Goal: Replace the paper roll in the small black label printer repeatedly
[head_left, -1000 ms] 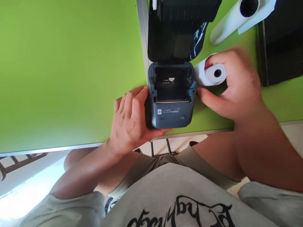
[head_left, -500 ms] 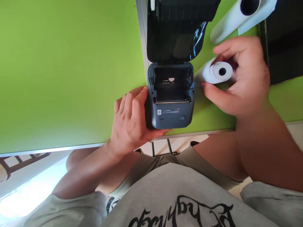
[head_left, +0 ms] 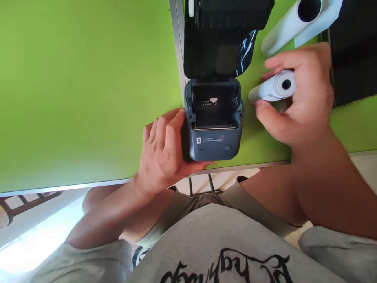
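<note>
Fabric fills the near edge of our view: a grey shirt point(head_left: 224, 243) with black lettering, and below it our bare thighs over a pale floor. Just beyond, our left hand point(head_left: 163, 151) is wrapped around the left flank of a small grey printer point(head_left: 213, 133), fingers curled against its side wall and the thumb tucked under its front corner, so we grip it firmly. The printer sits at the near edge of the green surface point(head_left: 88, 86), beside a pale seam that runs away from us. Its front face carries a white label strip and a round button, and its paper bay lies open, dark and with only a small white sticker showing inside. The black lid point(head_left: 218, 39) stands swung back behind the bay, glossy along its right rim.

To the right of the printer, our right hand point(head_left: 297, 102) grasps a white paper roll point(head_left: 275, 87), thumb beneath and fingers over the top. The roll lies tilted, its hollow core facing us, its far end pointing toward the printer's right side, near it but apart, above the surface. Farther off, a second, larger white roll point(head_left: 297, 23) lies on the surface by the top right, and a black flat object point(head_left: 353, 51) lies at the right edge, partly behind our hand.
</note>
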Available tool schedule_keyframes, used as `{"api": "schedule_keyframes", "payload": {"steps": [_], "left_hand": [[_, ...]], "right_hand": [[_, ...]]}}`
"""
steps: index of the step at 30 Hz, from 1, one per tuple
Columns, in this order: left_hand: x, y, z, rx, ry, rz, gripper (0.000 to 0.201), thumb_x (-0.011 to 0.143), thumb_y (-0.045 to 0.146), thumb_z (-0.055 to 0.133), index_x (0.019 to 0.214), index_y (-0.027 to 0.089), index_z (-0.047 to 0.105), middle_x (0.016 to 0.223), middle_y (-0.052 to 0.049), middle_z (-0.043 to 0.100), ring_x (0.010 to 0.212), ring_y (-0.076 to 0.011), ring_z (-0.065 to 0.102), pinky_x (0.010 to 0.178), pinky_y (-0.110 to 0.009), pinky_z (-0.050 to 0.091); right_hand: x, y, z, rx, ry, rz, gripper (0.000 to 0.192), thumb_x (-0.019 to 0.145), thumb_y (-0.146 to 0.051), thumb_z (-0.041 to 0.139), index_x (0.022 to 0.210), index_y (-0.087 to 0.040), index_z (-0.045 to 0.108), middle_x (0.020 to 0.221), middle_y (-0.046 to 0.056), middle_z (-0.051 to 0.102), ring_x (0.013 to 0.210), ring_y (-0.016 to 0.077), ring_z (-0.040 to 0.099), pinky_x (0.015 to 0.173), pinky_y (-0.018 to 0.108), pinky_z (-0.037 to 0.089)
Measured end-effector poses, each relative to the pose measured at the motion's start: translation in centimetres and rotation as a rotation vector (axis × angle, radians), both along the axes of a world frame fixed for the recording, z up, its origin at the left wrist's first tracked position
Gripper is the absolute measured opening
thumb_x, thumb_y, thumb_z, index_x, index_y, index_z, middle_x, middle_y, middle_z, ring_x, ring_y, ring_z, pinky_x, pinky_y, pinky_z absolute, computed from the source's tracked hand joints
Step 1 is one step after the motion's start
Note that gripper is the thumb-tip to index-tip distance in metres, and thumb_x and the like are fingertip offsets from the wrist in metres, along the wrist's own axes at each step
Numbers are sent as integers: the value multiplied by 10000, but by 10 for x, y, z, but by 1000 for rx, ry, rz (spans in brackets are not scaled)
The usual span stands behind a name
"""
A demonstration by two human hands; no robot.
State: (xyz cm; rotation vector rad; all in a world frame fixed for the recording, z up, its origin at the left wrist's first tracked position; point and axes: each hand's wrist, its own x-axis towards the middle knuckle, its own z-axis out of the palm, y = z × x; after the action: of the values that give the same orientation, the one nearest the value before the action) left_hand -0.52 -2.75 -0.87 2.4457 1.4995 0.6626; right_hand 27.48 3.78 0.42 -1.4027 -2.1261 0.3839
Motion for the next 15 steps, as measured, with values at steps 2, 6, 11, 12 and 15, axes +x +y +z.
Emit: {"api": "schedule_keyframes", "payload": {"steps": [2,6,11,12,15], "left_hand": [[0,0,1,-5,2,-1,1036,793,888,570,1524,207,293,1360,-187,639,1160,-348,664,922,-452,463],[-2,0,3,-52,20,-12,1021,820,871,553,1557,237,239,1394,-178,619,1203,-345,644,953,-474,472],[-1,0,4,-51,10,-12,1021,824,860,563,1558,226,245,1395,-183,616,1215,-352,642,958,-484,473],[-1,0,4,-47,2,-12,1008,831,855,559,1557,226,253,1392,-184,617,1212,-351,641,952,-488,477],[0,0,4,-38,-14,-13,993,837,852,551,1556,228,270,1380,-187,621,1190,-350,642,934,-500,489]], "right_hand": [[1,1,0,17,-65,-34,463,790,-292,637,1250,-265,591,1113,71,577,1069,235,641,946,465,550],[1,-1,2,-84,6,-55,593,699,-216,558,1282,-322,549,1068,40,581,1020,216,637,938,464,550],[-3,-4,4,-155,-21,-76,538,737,-339,678,1257,-300,548,1140,34,608,1057,218,637,1022,474,547],[-4,-4,3,-143,-42,-109,507,760,-371,699,1240,-295,554,1121,28,619,1038,210,642,1010,463,551],[-1,-3,2,-85,-56,-151,437,801,-339,679,1220,-306,562,1013,-9,622,934,156,632,914,390,546]]}}
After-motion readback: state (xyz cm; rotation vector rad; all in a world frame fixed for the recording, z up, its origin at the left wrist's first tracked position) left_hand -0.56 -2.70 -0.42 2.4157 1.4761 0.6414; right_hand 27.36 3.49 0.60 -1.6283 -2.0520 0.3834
